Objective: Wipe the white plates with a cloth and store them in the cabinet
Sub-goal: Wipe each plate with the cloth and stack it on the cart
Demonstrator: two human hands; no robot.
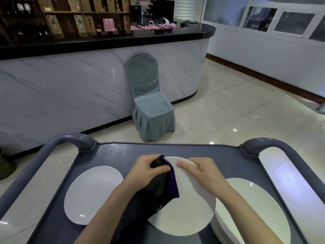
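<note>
Over the grey plastic cart, the right hand pinches a round white plate by its rim to steady it. The left hand, fingers curled round a dark purple cloth, presses it onto the plate's face for wiping.

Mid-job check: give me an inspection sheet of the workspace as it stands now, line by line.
Surface: grey cart top with a raised rim and a handle at each far corner.
Job's things: held plate in the middle, dark cloth draped over its left part; single plate flat at left; plate stack at right; no cabinet identifiable.
Clutter: nothing seen.
Hands: left hand grips the cloth against the held plate; right hand holds that plate's far rim, thumb on its face.
Cables: nothing seen.
Surroundings: covered chair against the bar counter; pink bags on the counter; woven basket on the floor at left.
</note>
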